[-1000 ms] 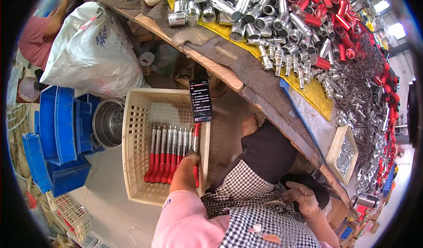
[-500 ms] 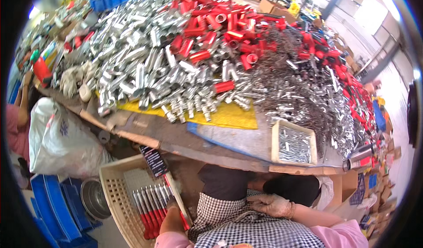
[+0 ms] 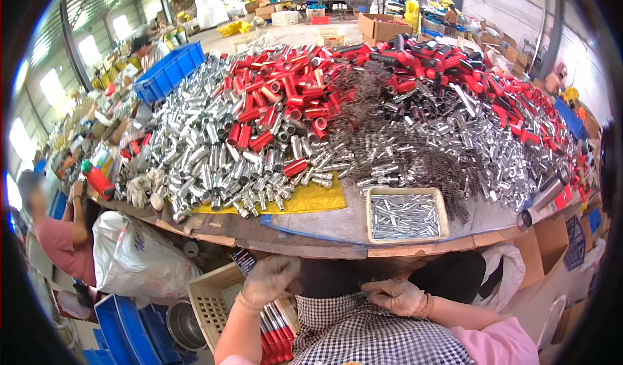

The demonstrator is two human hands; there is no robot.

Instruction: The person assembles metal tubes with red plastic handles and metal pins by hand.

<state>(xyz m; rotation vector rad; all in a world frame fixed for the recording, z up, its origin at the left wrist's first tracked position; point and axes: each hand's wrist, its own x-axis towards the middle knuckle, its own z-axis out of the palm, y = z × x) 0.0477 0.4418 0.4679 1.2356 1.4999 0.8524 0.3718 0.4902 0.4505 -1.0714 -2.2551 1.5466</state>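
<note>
My left hand (image 3: 268,280), in a pale glove, is raised over the cream plastic crate (image 3: 206,303). Its fingers are loosely curved and nothing shows in them. Below it in the crate lie several tools (image 3: 276,339) with red handles and silver shafts, side by side, partly covered by my forearm. My right hand (image 3: 397,297), gloved too, rests on the black-and-white checked apron (image 3: 331,316) in my lap, fingers loosely extended and holding nothing. Ahead of it, at the table's near edge, stands a cream tray (image 3: 410,238) of small silver pins (image 3: 402,214).
Piled on the table are silver metal tubes (image 3: 195,138), red tubes (image 3: 292,92), dark springs (image 3: 370,112) and red-and-black handles (image 3: 441,63). A blue bin (image 3: 165,73) stands far left. Left of the crate are a white sack (image 3: 139,255) and a person in pink (image 3: 65,248).
My left hand has come up out of the crate, away from the red-handled tools. My right hand stays in my lap. The view has tilted up, showing more of the hall.
</note>
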